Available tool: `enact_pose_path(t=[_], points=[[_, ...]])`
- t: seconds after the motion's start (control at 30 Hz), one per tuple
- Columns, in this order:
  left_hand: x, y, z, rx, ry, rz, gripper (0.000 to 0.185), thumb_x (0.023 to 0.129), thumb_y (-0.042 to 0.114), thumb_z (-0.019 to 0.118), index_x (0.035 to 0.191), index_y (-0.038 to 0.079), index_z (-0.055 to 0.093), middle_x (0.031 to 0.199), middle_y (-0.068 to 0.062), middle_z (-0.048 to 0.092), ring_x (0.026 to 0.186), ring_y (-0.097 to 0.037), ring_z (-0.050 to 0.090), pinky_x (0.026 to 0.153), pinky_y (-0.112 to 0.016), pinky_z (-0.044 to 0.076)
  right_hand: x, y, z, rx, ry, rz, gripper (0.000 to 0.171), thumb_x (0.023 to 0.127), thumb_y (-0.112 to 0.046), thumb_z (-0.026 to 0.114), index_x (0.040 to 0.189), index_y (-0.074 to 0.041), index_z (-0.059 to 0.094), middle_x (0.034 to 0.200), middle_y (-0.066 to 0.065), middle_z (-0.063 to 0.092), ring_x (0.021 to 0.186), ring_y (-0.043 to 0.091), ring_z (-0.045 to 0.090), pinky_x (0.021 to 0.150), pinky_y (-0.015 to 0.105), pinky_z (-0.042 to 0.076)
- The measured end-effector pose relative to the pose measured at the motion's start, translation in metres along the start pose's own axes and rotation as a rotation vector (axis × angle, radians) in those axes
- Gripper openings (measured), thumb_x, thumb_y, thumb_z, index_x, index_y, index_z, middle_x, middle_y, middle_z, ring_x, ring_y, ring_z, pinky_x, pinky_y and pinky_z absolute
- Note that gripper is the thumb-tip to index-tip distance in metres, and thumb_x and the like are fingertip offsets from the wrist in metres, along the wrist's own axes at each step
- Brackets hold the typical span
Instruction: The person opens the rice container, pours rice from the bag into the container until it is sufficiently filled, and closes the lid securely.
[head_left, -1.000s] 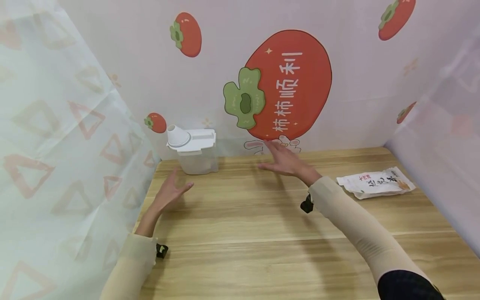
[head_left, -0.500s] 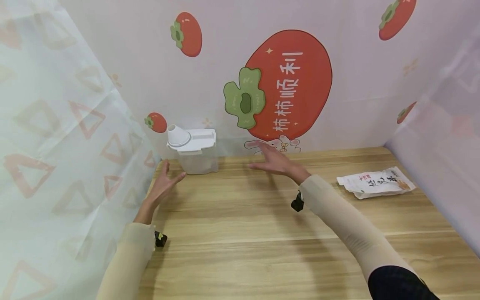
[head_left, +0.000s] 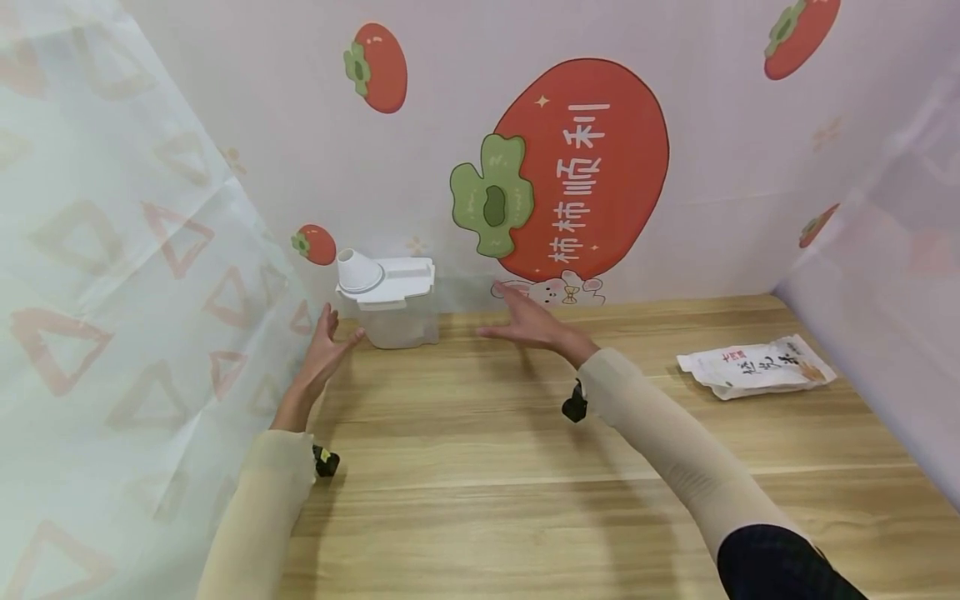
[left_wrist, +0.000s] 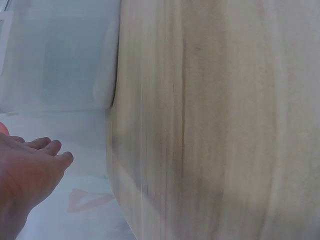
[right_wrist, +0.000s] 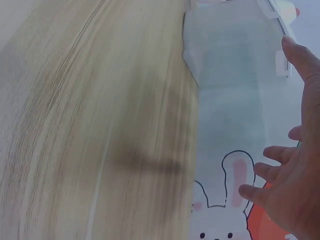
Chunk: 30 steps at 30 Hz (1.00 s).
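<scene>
A translucent storage container (head_left: 397,325) with a white lid (head_left: 405,282) and a cone-shaped spout stands upright at the back left of the table, near the back wall. My left hand (head_left: 324,354) is just left of it, thumb and fingers spread and holding nothing. To the container's right, a short gap away, my right hand (head_left: 528,323) hovers above the table with its thumb apart from the fingers, also holding nothing. The right wrist view shows the container (right_wrist: 230,55) beyond my right thumb; in the left wrist view its clear side (left_wrist: 60,55) rises past my left fingers.
A white printed bag (head_left: 753,367) lies flat at the right of the wooden table (head_left: 465,500). Patterned sheets form a left wall (head_left: 150,292), a back wall (head_left: 247,50) and a right wall (head_left: 885,275) around the tabletop.
My right hand has moved left toward the container. My left hand has moved forward and slightly left, alongside the container. The container and the bag stay where they were.
</scene>
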<state>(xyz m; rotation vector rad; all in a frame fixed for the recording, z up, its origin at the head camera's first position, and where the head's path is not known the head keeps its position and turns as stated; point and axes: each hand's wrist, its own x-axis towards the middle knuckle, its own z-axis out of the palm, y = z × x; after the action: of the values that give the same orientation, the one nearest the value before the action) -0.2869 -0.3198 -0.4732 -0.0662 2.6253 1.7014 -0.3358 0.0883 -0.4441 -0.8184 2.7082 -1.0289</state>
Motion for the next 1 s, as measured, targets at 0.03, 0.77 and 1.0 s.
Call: enact_pose_path(t=[0.03,0.77,1.0], points=[[0.0,0.001,0.0,-0.006,0.003,0.0,0.112,0.102,0.041,0.071,0.169,0.016,-0.016,0.177,-0.017,-0.002,0.164,-0.035,0.001,0.132,-0.056,0.007,0.001,-0.001,0.001,0.005,0.0,0.002,0.109,0.093,-0.054,0.075,0.169,-0.002,0.017,0.176,0.013,0.022,0.161,0.03,0.026,0.13,0.052,0.024],[-0.002,0.042,0.001,-0.176,-0.011,-0.023,0.103,0.103,0.02,0.067,0.169,0.007,-0.011,0.176,-0.022,0.001,0.164,-0.034,0.002,0.133,-0.046,0.006,0.032,-0.032,0.038,0.172,0.009,0.029,0.114,0.091,-0.059,0.075,0.171,-0.008,0.01,0.176,0.013,0.02,0.161,0.031,0.023,0.13,0.053,0.024],[0.003,0.045,-0.001,-0.234,0.001,-0.027,0.105,0.102,0.016,0.068,0.169,0.008,-0.012,0.177,-0.019,0.002,0.164,-0.03,0.002,0.133,-0.042,0.004,0.042,-0.043,0.047,0.256,0.021,0.018,0.111,0.095,-0.055,0.072,0.171,-0.007,0.006,0.178,0.012,0.014,0.163,0.029,0.018,0.131,0.049,0.02]])
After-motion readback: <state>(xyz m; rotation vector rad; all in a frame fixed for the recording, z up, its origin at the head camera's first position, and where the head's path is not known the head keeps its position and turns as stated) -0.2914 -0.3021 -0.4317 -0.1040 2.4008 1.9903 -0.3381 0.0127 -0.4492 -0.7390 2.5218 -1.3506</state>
